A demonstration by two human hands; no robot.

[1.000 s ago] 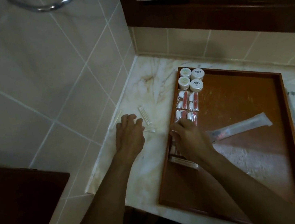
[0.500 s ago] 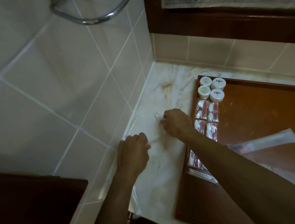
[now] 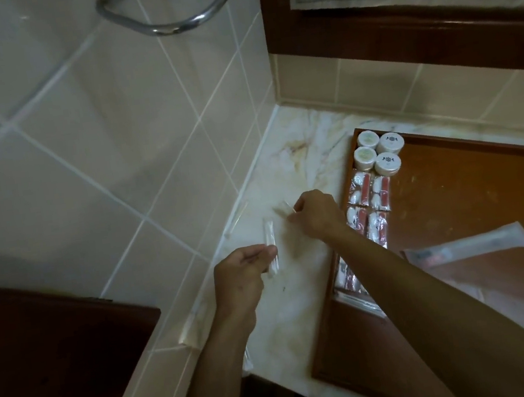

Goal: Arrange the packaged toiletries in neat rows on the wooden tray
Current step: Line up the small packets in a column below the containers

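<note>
The wooden tray [image 3: 456, 204] lies on the marble counter. Several white round jars [image 3: 378, 151] stand in its far left corner. Below them, red-and-white sachets [image 3: 369, 203] run in two columns down its left side. A long clear toothbrush packet [image 3: 469, 245] lies loose across the tray's middle. Reaching left off the tray, my right hand [image 3: 315, 214] pinches a small clear packet [image 3: 284, 210] at the counter. My left hand [image 3: 247, 274] holds the lower end of a slim clear swab packet [image 3: 271, 244]. My right forearm hides the lower sachets.
Another thin clear packet [image 3: 236, 217] lies along the tiled wall, and one [image 3: 247, 358] hangs at the counter's front edge. A chrome rail [image 3: 175, 22] juts from the wall above. A dark wooden surface [image 3: 40, 357] sits low on the left. A newspaper-covered frame [image 3: 414, 22] backs the counter.
My right hand left the sachets on the tray and crossed left to the counter, where it took a small packet. My left hand drew back and now holds a slim packet.
</note>
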